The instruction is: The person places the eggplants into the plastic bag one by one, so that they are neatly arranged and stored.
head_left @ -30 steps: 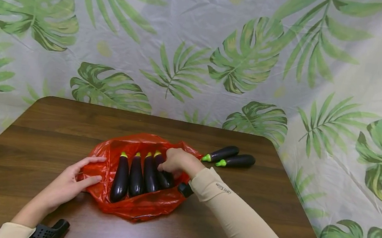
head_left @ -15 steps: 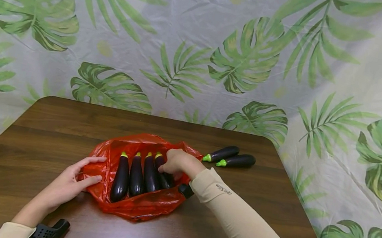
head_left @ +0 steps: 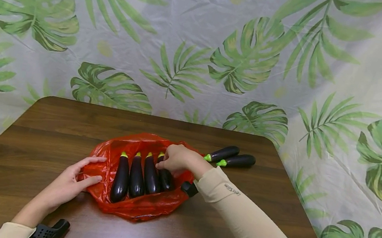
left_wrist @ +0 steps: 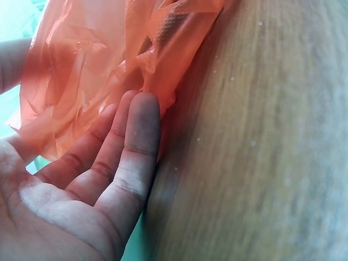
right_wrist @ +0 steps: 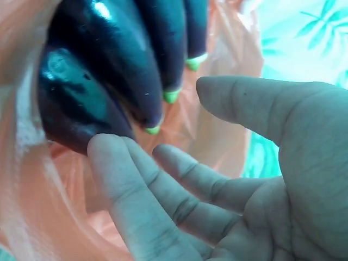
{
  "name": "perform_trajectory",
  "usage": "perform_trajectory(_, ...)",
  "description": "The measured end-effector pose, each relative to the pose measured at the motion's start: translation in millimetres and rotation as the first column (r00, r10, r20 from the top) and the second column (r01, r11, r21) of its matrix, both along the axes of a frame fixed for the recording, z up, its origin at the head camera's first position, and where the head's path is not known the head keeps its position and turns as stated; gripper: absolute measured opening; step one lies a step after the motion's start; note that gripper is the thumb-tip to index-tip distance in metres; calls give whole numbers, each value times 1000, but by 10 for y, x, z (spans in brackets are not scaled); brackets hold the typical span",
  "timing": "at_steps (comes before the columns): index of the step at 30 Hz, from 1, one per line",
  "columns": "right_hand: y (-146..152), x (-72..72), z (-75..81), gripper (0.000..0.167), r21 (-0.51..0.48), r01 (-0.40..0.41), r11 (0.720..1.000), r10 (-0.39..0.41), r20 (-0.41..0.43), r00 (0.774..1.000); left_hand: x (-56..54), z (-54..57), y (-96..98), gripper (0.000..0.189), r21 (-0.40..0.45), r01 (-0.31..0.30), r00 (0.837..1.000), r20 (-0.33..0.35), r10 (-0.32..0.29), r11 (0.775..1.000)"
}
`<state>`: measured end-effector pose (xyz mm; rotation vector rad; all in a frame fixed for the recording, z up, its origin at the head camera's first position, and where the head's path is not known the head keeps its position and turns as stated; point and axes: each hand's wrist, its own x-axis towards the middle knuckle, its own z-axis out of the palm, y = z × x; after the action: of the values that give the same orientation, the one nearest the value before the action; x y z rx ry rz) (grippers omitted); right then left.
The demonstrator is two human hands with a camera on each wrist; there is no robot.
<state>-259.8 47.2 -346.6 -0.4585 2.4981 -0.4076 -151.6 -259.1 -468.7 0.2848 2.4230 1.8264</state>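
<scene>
A red plastic bag [head_left: 151, 207] lies open on the table with several dark purple eggplants [head_left: 121, 180] side by side inside, green-tipped ends away from me. My left hand [head_left: 68, 183] rests against the bag's left side, thumb and fingers spread apart; in the left wrist view its fingers [left_wrist: 142, 125] lie against the crinkled plastic. Over the bag's right side is my right hand [head_left: 179, 160], beside the rightmost eggplant [head_left: 167, 180]. The right wrist view shows its fingers loose and the thumb apart, a fingertip at or touching that nearest eggplant [right_wrist: 76, 98].
Two more eggplants lie to the right of the bag, one farther back [head_left: 223, 153] and one nearer [head_left: 240, 161]. The brown wooden table [head_left: 43, 142] meets a leaf-patterned curtain [head_left: 189, 32] behind and at the sides.
My right hand has lifted slightly and drawn back from the rightmost eggplant, showing more of it. The left hand and the bag stay where they were.
</scene>
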Motion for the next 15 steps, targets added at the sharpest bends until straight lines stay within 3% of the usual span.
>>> perform_trajectory(8, 99, 37, 174, 22, -170, -22, 985, 28, 38, 999, 3, -5, 0, 56, 7, -2, 1000, -16, 2, 1000)
perform_trajectory(15, 241, 72, 355, 23, -264, -72, 962, 71, -12, 997, 13, 21, 5, 54, 0, -19, 998, -55, 19, 1000)
